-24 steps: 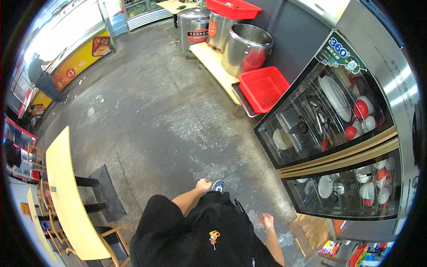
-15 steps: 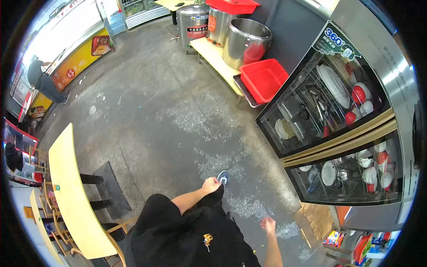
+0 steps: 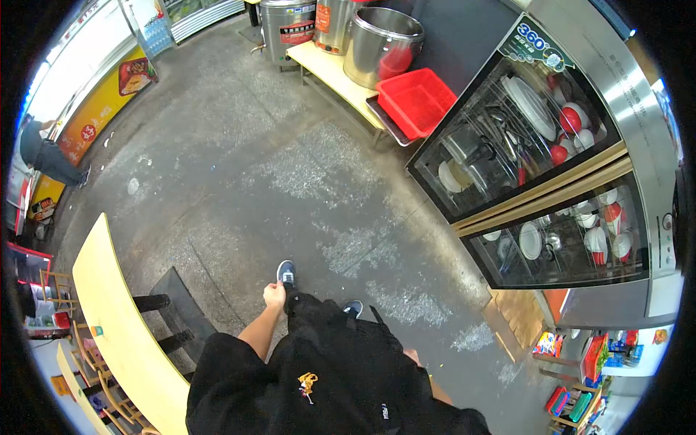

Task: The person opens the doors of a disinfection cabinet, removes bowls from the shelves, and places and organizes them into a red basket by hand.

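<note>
My left hand (image 3: 275, 294) hangs in front of my body, fingers curled in; nothing shows in it. It is above my shoe (image 3: 286, 272) and touches no furniture. Only a small part of my right hand (image 3: 412, 355) shows beside my black shirt (image 3: 341, 384), its fingers mostly hidden. My other shoe (image 3: 353, 308) is on the grey floor (image 3: 239, 167), between my two hands.
A yellow table (image 3: 116, 304) with chairs stands at left. On the right is a glass-fronted dish cabinet (image 3: 522, 138). A red basin (image 3: 417, 104) and a steel pot (image 3: 384, 47) sit at the back. A person (image 3: 51, 152) stands at a far-left counter.
My left hand has swung left in view, and my right hand has gone mostly behind my shirt. A second shoe now shows. The cabinet and pots have shifted slightly up and left.
</note>
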